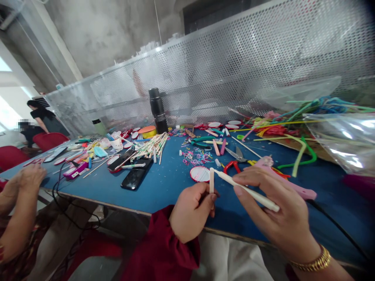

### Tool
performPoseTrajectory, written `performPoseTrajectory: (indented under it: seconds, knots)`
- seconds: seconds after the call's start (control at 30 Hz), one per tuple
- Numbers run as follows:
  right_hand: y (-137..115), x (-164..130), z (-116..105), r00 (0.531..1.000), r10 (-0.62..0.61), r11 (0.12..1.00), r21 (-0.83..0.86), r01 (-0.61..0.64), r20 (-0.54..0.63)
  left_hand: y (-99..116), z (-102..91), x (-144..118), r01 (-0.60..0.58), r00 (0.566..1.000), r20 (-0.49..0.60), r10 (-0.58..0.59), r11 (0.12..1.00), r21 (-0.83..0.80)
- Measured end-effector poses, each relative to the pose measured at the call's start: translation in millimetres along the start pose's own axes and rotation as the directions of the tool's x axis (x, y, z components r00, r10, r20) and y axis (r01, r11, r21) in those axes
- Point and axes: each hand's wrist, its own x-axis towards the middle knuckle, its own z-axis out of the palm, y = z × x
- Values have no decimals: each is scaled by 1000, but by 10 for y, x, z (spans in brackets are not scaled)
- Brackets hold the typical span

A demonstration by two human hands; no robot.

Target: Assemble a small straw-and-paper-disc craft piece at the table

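Observation:
Between the thumb and fingers of my left hand (191, 212), a short flat wooden stick (211, 179) stands upright above the table's near edge. A cream-white pen (259, 199) is gripped in my right hand (281, 207), tilted with its tip at the stick's upper end; whether they touch I cannot tell. Just behind the stick lies a round red-rimmed disc (200, 174). Red-handled scissors (233, 167) rest half open beyond the pen. A pink tool (295, 187) with a black cord is partly hidden behind my right hand.
Loose wooden sticks (152, 146), phones (137, 173), small coloured loops (196, 156) and teal-handled pliers (202, 142) lie on the blue table (170, 177). A black bottle (158, 111) stands before the perforated metal screen (211, 78). Coloured strips (304, 156) lie right. Another person's hands (31, 177) are at left.

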Motion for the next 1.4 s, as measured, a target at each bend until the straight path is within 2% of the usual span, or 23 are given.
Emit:
performPoseTrajectory:
  seconds: [0.8, 1.2, 1.4]
  knots:
    - [-24, 27, -2, 1000, -27, 1000, -5, 27, -9, -12, -3, 8, -12, 1000, 13, 12, 1000, 16]
    - [-9, 6, 7, 1000, 4, 1000, -16, -5, -28, -27, 2, 1, -8, 1000, -6, 8, 1000, -7]
    - [-13, 13, 2, 1000, -27, 999, -20, 27, -5, -10, 2, -7, -4, 1000, -1, 4, 1000, -1]
